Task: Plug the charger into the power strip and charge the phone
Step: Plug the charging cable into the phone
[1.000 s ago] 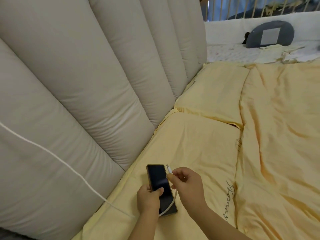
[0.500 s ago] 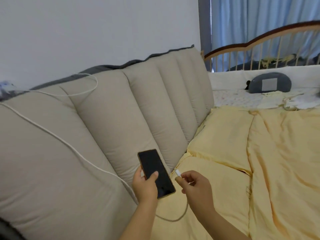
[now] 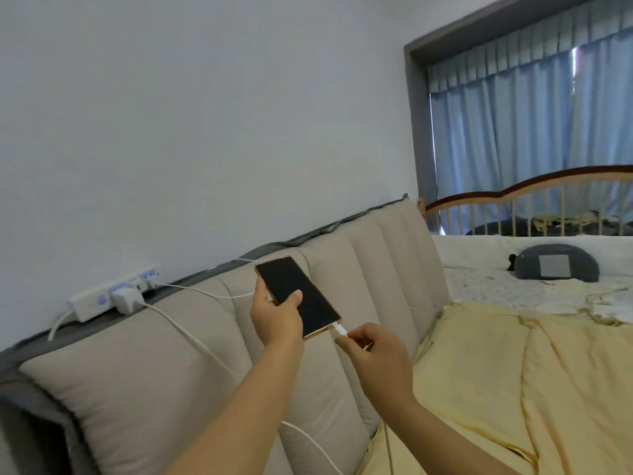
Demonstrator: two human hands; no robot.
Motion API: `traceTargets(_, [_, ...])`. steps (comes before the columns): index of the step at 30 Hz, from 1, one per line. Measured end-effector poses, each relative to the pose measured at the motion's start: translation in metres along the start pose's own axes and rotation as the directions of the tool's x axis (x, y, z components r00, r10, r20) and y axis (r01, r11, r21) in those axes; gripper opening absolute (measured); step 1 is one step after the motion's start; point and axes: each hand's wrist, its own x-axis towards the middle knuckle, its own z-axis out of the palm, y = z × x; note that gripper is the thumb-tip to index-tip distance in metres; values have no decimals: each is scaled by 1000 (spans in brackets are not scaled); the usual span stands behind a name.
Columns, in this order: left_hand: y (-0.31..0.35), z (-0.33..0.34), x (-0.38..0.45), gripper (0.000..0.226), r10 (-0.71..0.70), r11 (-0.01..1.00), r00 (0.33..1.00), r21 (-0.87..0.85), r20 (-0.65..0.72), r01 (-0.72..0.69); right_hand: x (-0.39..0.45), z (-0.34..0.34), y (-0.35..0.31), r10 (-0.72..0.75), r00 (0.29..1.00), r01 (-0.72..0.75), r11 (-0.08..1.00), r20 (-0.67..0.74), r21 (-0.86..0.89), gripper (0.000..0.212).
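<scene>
My left hand [image 3: 275, 315] grips a black phone [image 3: 297, 295] with a gold rim, raised in front of the padded headboard, screen dark. My right hand [image 3: 375, 354] pinches the white cable plug [image 3: 339, 330], whose tip sits at the phone's lower end. A white charger [image 3: 126, 299] sits in the white power strip [image 3: 109, 292] on top of the headboard at the left. Its white cable [image 3: 191, 334] runs down across the cushions and loops back up to my right hand.
The beige padded headboard [image 3: 154, 371] fills the lower left, against a pale wall. A yellow quilt [image 3: 531, 389] covers the bed at the right. Behind it stands a wooden crib [image 3: 513, 197] with a grey cushion [image 3: 556, 267], in front of blue curtains.
Both hands rose with the phone and plug, from just above the quilt to headboard height. The plug tip now meets the phone's lower end. The view tilted up, and the power strip came into view.
</scene>
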Motion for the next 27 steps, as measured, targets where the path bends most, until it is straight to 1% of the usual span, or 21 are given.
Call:
traceTargets(5, [32,-12,7,68,-8,998,999,-61,-39,6,4,6,-33,-48,999,49,999,-17,15,15])
traceTargets(8, [37,-18,6,70,-30,997,998,-76,-52,26,1,13,-40,-41,999,41,999,-2,35,15])
traceTargets(10, [36,-22,5,72,-42,996,998,-75,-56,38,-4,19,-41,-32,999,31,998,17,59,14])
traceTargets(13, [33,-29,5,67,-51,996,997,-78,-65,45,-12,26,-39,-24,999,21,997,34,77,14])
traceTargets(17, [28,-36,8,65,-65,995,994,-79,-84,59,-15,30,-42,-33,998,28,995,50,92,17])
traceTargets(27, [22,-48,10,65,-63,994,993,-99,-97,53,-17,41,-46,0,998,-5,998,68,61,12])
